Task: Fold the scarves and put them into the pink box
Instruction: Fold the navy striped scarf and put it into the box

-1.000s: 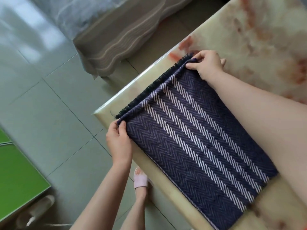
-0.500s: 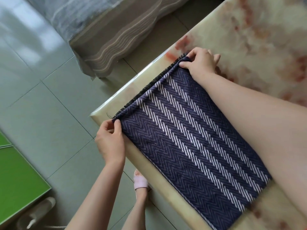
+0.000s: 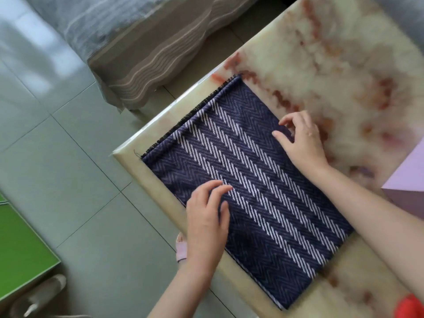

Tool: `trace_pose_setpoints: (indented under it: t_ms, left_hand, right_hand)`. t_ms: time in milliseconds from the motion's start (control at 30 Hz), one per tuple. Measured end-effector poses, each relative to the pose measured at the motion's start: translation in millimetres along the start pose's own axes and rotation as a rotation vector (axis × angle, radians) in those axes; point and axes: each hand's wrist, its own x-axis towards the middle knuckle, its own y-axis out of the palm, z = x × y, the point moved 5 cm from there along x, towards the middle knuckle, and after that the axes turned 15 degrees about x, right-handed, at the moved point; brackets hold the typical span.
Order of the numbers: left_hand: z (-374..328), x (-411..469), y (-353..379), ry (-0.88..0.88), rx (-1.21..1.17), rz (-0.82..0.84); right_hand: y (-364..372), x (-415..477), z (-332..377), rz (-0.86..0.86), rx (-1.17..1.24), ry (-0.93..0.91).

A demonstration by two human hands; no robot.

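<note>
The navy scarf (image 3: 241, 180) lies folded flat under both hands on the table (image 3: 344, 65). The left hand (image 3: 206, 223) rests on its near edge, fingers loosely spread, gripping nothing. The right hand (image 3: 302, 141) sits at the far edge, fingers lightly bent, thumb touching the cloth, holding nothing. The weave is soft herringbone with white chevron stripes running between the hands. A short dark fringe (image 3: 183, 121) lines the end beyond the fingertips. The tabletop is glossy cream stone, red-veined. A corner of the pink box (image 3: 410, 180) shows just right of the right wrist.
</note>
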Motion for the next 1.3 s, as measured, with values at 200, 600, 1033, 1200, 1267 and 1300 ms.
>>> trace_pose_setpoints:
  t_ms: [200,600,1033,1200,1267,1300]
  left_hand:
    - [-20.0,-78.3,74.0,0.215,0.441,0.366]
    - [-91.4,-154.0,94.3,0.332,0.318,0.347]
    - [-85.9,-176.8,100.1,0.175,0.448,0.153]
    - [-85.9,-189.5,98.4,0.251,0.452,0.157]
    - [-90.0,-191.4,94.7,0.243,0.474,0.148]
    - [-93.4,-191.1,92.3,0.246,0.497,0.139]
  right_hand:
    - [0.7,-90.4,-50.5,0.322,-0.353,-0.022]
    - [-84.2,-171.4,-151.0,-0.043,0.037,0.586]
    - [-110.5,-168.3,-172.1,0.137,0.09,0.546]
    - [-125.3,-164.6,-176.2,0.176,0.025,0.5]
    - [-125.9,-161.3,-173.1,0.197,-0.013,0.468]
    - [-124.1,-160.3,-172.4,0.219,-0.006,0.466]
